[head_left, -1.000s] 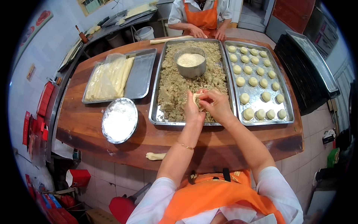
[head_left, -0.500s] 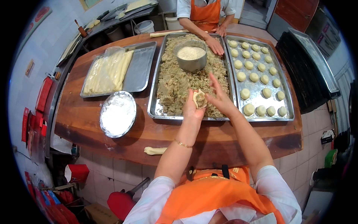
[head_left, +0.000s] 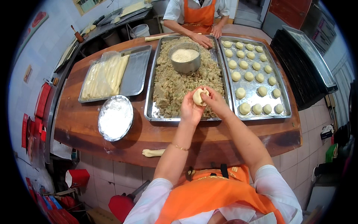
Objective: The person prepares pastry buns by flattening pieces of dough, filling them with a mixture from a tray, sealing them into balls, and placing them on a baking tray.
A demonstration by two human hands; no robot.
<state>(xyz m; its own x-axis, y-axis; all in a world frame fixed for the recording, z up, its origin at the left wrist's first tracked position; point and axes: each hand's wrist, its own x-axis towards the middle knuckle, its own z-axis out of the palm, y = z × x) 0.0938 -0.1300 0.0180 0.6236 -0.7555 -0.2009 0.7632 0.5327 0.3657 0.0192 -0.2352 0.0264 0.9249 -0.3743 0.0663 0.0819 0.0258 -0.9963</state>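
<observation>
A pale filled dough bun (head_left: 199,96) is cupped in my left hand (head_left: 191,109), over the near edge of a metal tray (head_left: 149,112) heaped with crumbly brownish-green filling (head_left: 169,84). My right hand (head_left: 216,102) closes on the bun's right side, its fingers pinching the dough edge. What lies inside the bun is hidden now. A metal pot (head_left: 185,66) of pale crumbs stands on the filling. Just right, another tray (head_left: 244,112) bears rows of round dough buns (head_left: 248,76).
A bowl of white flour (head_left: 115,117) stands left, before a tray (head_left: 137,74) with plastic-covered dough strips (head_left: 106,76). A dough piece (head_left: 153,152) lies at the table's front edge. Across the table, a co-worker's hand (head_left: 203,40) rests on the filling tray. Stacked dark trays (head_left: 298,67) stand right.
My right hand has come in from the side and closed onto the dough, whose filling was showing before. The co-worker's hand has drawn back toward the tray's far end.
</observation>
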